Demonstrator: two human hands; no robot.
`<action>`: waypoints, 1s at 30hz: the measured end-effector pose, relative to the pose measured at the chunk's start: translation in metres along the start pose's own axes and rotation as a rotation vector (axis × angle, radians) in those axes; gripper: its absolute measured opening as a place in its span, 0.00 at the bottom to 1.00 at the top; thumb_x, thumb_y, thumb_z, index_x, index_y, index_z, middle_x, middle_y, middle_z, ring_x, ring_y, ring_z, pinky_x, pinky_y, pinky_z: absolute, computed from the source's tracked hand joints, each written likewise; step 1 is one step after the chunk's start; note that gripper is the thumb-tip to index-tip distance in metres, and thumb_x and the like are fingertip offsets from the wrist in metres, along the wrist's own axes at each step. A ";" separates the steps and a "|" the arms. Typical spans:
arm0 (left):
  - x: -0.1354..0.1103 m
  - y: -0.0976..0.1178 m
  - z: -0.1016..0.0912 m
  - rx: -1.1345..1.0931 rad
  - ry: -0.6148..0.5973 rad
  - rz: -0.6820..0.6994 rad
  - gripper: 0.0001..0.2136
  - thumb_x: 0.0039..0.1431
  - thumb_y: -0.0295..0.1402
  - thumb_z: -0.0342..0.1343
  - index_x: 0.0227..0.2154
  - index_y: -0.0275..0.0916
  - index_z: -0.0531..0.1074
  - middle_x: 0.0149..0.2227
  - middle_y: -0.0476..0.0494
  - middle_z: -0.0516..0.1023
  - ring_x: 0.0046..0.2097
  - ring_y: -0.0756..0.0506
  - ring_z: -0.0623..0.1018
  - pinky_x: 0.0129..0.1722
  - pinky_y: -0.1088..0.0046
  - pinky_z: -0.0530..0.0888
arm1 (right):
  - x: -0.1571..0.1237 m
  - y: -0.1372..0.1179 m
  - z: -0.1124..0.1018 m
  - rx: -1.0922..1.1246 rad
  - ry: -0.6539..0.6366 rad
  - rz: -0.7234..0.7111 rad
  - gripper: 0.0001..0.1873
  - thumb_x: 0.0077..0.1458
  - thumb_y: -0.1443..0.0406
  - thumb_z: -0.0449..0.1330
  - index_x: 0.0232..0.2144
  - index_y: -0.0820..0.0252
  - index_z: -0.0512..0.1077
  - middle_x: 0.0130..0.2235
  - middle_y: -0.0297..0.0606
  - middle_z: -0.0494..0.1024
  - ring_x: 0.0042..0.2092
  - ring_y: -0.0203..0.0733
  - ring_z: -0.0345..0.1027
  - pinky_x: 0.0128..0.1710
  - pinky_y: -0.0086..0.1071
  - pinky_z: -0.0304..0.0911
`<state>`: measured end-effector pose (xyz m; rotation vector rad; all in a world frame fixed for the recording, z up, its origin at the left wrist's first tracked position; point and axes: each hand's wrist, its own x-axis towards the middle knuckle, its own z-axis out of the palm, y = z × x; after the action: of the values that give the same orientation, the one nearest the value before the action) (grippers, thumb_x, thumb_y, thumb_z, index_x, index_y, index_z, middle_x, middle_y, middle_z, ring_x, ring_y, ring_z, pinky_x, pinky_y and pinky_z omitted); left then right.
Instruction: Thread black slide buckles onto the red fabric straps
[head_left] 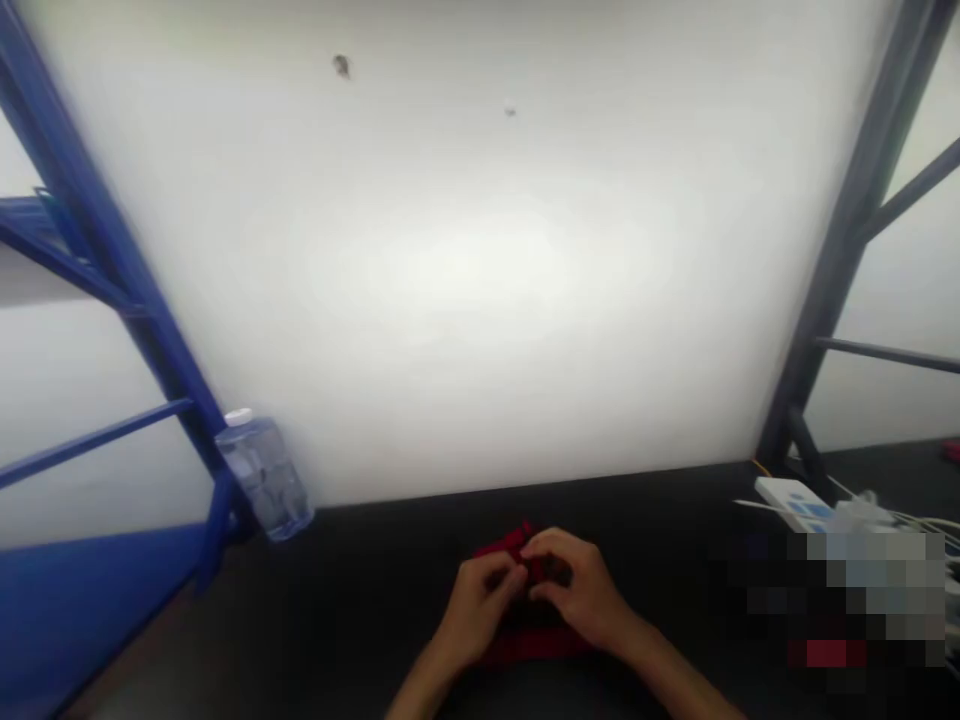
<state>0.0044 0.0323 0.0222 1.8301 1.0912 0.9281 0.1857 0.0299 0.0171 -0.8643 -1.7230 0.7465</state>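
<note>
A crumpled dark red object (531, 640) lies on the black tabletop (390, 560) in front of me, with a part of it rising between my hands. Its exact kind is hard to tell, though it may be cloth. My left hand (476, 605) and my right hand (574, 590) are close together, their fingers curled and pinching the red part at the middle. Much of that part is hidden by my fingers.
A clear plastic water bottle (264, 475) stands tilted by a blue metal frame (124, 300) at left. A white power strip (795, 505) with cables sits at right, near a dark metal frame (840, 240). A white wall rises behind the table.
</note>
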 end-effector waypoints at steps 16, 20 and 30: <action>-0.002 0.004 0.002 0.049 -0.002 0.027 0.18 0.64 0.44 0.48 0.25 0.37 0.68 0.24 0.50 0.67 0.27 0.49 0.67 0.27 0.76 0.62 | 0.001 0.000 -0.001 0.128 0.062 0.113 0.13 0.46 0.72 0.65 0.37 0.59 0.77 0.39 0.39 0.81 0.39 0.45 0.75 0.42 0.36 0.71; -0.002 0.006 -0.001 0.087 0.064 0.068 0.15 0.63 0.42 0.51 0.26 0.37 0.69 0.27 0.49 0.69 0.30 0.48 0.68 0.30 0.75 0.63 | 0.002 -0.002 -0.002 0.229 0.113 0.134 0.10 0.49 0.68 0.64 0.37 0.60 0.75 0.39 0.41 0.80 0.41 0.45 0.75 0.42 0.36 0.71; -0.002 0.006 -0.003 0.189 0.166 0.113 0.09 0.52 0.38 0.62 0.31 0.39 0.68 0.32 0.48 0.72 0.35 0.45 0.69 0.36 0.73 0.65 | 0.000 -0.006 -0.001 0.059 0.087 0.096 0.07 0.48 0.70 0.64 0.33 0.58 0.77 0.35 0.38 0.81 0.37 0.44 0.75 0.40 0.35 0.70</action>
<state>0.0031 0.0295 0.0279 2.0141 1.2229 1.0905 0.1852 0.0270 0.0224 -0.9302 -1.5837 0.8079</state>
